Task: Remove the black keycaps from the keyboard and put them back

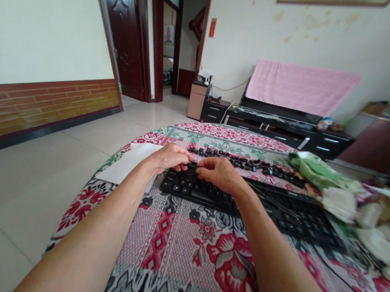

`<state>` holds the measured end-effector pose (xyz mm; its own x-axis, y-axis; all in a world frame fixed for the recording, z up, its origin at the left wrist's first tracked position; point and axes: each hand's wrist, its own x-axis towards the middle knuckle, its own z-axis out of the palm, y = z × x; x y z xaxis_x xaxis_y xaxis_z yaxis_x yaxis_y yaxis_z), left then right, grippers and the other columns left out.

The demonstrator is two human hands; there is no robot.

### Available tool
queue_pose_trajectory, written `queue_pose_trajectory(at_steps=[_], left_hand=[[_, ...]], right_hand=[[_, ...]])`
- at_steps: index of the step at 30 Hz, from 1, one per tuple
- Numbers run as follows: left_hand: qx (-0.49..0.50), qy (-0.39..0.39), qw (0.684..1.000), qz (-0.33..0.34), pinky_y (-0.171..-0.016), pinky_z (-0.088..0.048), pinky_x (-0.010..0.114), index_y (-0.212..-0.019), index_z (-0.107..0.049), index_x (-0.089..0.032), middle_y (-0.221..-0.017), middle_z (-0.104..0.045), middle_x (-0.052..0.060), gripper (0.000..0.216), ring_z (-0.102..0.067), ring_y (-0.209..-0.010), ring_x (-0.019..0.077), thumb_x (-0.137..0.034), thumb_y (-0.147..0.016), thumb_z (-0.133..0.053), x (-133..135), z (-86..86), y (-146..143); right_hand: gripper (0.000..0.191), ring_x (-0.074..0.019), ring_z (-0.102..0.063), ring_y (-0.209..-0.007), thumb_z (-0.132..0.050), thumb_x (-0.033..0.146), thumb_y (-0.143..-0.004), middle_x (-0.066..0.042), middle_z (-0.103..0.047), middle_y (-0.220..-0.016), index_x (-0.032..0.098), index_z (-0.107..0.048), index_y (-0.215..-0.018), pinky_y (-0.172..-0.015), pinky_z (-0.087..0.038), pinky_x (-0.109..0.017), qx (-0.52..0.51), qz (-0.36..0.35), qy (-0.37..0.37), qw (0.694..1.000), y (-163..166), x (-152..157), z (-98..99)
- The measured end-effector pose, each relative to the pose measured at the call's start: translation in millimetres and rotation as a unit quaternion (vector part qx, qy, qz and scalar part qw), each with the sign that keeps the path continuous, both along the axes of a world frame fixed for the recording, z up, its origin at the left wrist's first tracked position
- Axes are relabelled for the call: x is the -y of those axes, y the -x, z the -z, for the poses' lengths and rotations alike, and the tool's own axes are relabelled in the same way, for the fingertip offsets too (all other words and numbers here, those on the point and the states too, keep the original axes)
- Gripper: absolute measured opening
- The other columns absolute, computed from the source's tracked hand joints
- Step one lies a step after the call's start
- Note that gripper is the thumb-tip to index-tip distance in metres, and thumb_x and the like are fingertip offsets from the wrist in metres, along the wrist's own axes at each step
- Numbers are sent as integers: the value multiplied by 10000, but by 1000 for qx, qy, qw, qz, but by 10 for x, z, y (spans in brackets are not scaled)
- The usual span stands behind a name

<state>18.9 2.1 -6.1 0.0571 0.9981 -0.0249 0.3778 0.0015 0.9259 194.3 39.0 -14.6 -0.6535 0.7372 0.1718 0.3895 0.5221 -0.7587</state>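
A black computer keyboard (210, 194) lies across the patterned tablecloth in front of me. My left hand (174, 156) is over its upper left corner, thumb and fingers pinched together. Close beside it, my right hand (218, 172) is also closed in a pinch, just above the left-hand keys. Whatever sits between the fingertips of either hand is too small to make out. Behind the keyboard, loose black keycaps (246, 164) lie in a long, uneven row. A thin tool, perhaps tweezers (277, 206), rests on the keyboard to the right of my right hand.
White paper (125, 163) lies left of the keyboard. Green packaging (317, 170) and crumpled whitish cloths (339, 204) are at the right. A black cable (349, 286) runs toward the lower right over the floral tablecloth (172, 259). A low cabinet stands beyond the table.
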Motion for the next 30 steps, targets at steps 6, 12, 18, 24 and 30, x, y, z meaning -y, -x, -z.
queue_pose_trajectory(at_steps=[6,12,18,24,30], left_hand=[[-11,5,1000,28,-495,-394,203,-807,-591,-136,-670,-584,62,250,-515,-573,96,-211,-590,-494,32,-14,-17],[-20,12,999,28,-484,-388,205,-808,-593,-133,-689,-587,62,256,-505,-568,90,-226,-588,-502,49,-42,-26],[-31,21,999,27,-472,-382,202,-797,-593,-126,-675,-586,65,261,-502,-564,93,-266,-587,-526,52,-53,-31],[-58,35,997,43,-455,-378,202,-691,-593,-121,-633,-585,65,231,-507,-548,105,-315,-577,-543,55,-33,-44],[-64,41,997,25,-461,-381,200,-668,-583,-127,-647,-591,66,181,-508,-545,101,-275,-587,-520,67,-53,-40]], right_hand=[[239,-95,-514,-595,-455,205,-633,-17,-598,-706,153,-585,-827,-542,-388,-216,-44,-17,15,999,56,60,-14],[275,-100,-535,-626,-429,150,-640,-30,-602,-721,150,-573,-875,-581,-409,-226,-53,-14,43,998,62,69,-30],[252,-99,-516,-634,-424,158,-642,-27,-586,-724,143,-549,-860,-579,-391,-226,-53,-29,8,998,62,34,4],[214,-94,-478,-603,-445,200,-638,-16,-558,-675,144,-534,-825,-538,-352,-210,-23,0,-52,998,83,42,4],[190,-87,-469,-612,-429,209,-647,-14,-552,-699,145,-525,-798,-551,-350,-202,-45,10,-60,997,114,91,-38]])
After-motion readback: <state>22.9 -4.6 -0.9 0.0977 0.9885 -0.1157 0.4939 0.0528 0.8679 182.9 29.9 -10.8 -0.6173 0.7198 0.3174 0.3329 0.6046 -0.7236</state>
